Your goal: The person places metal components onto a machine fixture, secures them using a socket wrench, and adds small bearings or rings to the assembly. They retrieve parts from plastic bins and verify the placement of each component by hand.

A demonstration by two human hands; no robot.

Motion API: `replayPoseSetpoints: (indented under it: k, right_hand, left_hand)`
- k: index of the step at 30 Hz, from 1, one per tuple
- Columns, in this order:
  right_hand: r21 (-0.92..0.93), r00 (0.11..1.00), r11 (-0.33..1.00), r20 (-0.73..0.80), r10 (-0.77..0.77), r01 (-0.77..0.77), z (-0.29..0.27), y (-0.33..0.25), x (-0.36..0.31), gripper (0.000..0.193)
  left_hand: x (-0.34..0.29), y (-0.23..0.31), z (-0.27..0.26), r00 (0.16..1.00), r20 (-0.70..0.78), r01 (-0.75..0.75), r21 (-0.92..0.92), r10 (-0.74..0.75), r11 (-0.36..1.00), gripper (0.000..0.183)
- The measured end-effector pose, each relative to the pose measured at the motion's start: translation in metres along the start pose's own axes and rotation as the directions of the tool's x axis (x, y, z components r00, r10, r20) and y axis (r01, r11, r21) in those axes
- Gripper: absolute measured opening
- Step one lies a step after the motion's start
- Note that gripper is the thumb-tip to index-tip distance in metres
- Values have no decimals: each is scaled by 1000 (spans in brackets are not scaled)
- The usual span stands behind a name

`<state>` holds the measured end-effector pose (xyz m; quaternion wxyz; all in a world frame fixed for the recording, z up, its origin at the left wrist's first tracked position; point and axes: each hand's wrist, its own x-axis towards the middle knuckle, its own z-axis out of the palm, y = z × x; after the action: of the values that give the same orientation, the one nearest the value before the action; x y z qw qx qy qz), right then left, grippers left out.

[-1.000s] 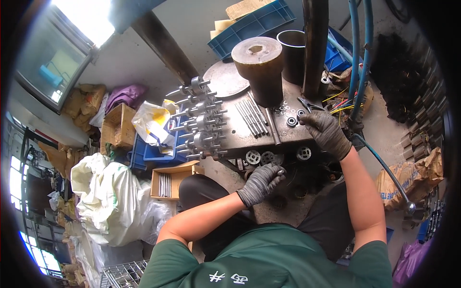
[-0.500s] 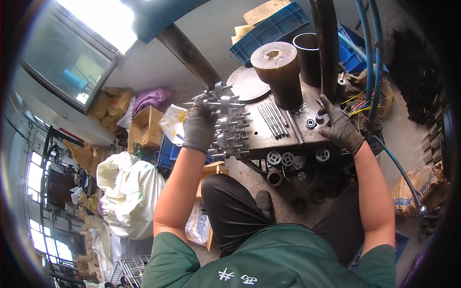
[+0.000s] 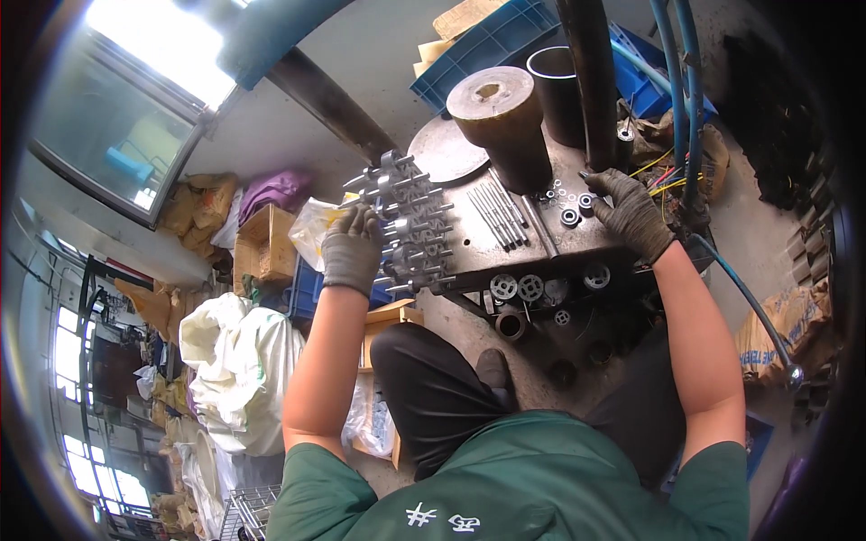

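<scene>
head view, from above: the left forearm rises steeply, and the gloved left hand is held upright, its back toward the viewer and its fingers bent at the left side of a row of gray metal parts with protruding rods; whether the fingers grasp one of these cannot be told. the row stands along the left edge of the metal table. the right forearm slants inward, and the gloved right hand reaches over the table's right side, fingers pointing forward and to the left, the thumb set apart beside two dark round bearings; whether anything is gripped there cannot be told. between the hands lie slim metal rods in parallel and a thicker bar; behind them stands a wide-topped column. slotted discs show below the table's front edge.
</scene>
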<state>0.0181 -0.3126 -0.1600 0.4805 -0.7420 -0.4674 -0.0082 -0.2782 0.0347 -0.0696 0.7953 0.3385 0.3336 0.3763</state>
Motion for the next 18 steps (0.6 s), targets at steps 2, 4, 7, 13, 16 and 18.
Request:
replayPoseSetpoints:
  k: [2,4,7,13,16,18]
  right_hand:
    - [-124,998,990,16,-64,65,0,3,2,38]
    - [-235,998,971,44,-41,50,3,-3,2,38]
    - [-349,998,936,22,-51,56,12,2,2,39]
    - [-554,998,832,46,48,-15,23,6,4,33]
    - [-598,997,802,59,55,-9,29,13,3,29]
    - [-607,998,794,57,4,31,32,18,1,25]
  left_hand:
    - [-30,-4,-7,938,335,-38,-150,87,988,23]
    - [-79,-33,21,901,388,-221,32,192,975,24]
    - [-110,-86,38,837,547,-240,342,15,908,26]
    - [-59,-170,26,785,610,-604,792,106,-88,50]
    - [-48,-179,21,777,625,-592,766,76,-251,53]
    - [-51,-180,24,756,653,-620,735,40,-274,51]
